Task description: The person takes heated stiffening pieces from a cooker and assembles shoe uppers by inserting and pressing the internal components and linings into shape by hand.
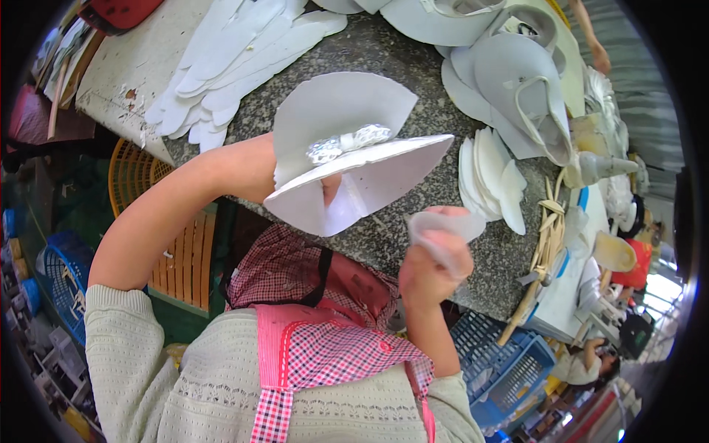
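Evidently, good handling here comes down to a steady left and a gentle right. We would support the pale folded shell (pixel 317 118) from within with our left hand (pixel 331 190), pressing only enough to keep its panels from creasing, and tilt its opening toward us so that we could see the inner seam. With our right hand (pixel 430 272), we would keep a light grip on the curved translucent piece (pixel 427 221), since squeezing looks likely to buckle it.

Our right fingers are pinching that piece, its free edge bowing up beyond them. On the left, a little skin shows inside the shell's opening; the rest is hidden, so we cannot tell how those fingers are closed.

The shell sits in front of us, over the speckled bench (pixel 362 55), left of the translucent piece and well apart from it. It looks thin and stiff, greyish white, with one broad panel standing up and another sloping below, its rim slightly ragged. Crinkled silver material (pixel 369 136) gleams between the panels. The piece on our right is smaller, smooth and cloudy white, curled like a petal.
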Available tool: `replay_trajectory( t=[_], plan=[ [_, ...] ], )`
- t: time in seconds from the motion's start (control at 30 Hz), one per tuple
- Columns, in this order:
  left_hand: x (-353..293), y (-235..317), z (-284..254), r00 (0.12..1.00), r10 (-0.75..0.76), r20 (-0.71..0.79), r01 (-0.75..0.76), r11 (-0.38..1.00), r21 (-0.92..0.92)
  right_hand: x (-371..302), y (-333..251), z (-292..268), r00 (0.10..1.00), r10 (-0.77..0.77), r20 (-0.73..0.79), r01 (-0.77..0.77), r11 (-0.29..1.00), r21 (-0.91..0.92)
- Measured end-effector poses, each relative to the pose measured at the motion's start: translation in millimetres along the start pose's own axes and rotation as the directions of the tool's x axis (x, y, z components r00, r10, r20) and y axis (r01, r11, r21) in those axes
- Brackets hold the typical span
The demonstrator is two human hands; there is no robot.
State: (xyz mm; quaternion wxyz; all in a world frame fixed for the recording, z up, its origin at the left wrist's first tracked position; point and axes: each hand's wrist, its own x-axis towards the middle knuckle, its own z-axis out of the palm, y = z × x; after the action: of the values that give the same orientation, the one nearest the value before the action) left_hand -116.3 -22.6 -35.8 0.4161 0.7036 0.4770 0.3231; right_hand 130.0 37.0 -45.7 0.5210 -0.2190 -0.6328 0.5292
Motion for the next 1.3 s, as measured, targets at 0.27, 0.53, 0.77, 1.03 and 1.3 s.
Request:
replay_trajectory(
  t=[0.27,0.53,0.77,1.03,1.3],
  plan=[
    [-12.9,-8.8,5.6,0.999,-0.051,-0.018,0.052,0.997,0.056,23.0,-1.1,20.8,0.858,-0.260,0.443,0.469,0.749,-0.469],
    [-18.7,-18.1,9.8,0.984,0.131,0.117,-0.143,0.985,0.099,3.0,23.8,23.8,0.868,-0.057,0.493,0.348,0.778,-0.523],
    [-22.8,-11.4,6.5,0.999,-0.010,-0.031,0.013,0.997,0.071,9.2,26.6,24.5,0.822,-0.109,0.560,0.491,0.633,-0.598],
    [-20.7,1.2,6.4,0.994,-0.018,-0.110,0.026,0.997,0.070,5.5,34.2,25.7,0.852,-0.114,0.511,0.465,0.613,-0.638],
    [-14.5,-4.7,14.5,0.989,-0.007,-0.148,0.000,0.999,-0.050,13.2,27.0,24.7,0.863,0.007,0.506,0.363,0.687,-0.629]
  ],
)
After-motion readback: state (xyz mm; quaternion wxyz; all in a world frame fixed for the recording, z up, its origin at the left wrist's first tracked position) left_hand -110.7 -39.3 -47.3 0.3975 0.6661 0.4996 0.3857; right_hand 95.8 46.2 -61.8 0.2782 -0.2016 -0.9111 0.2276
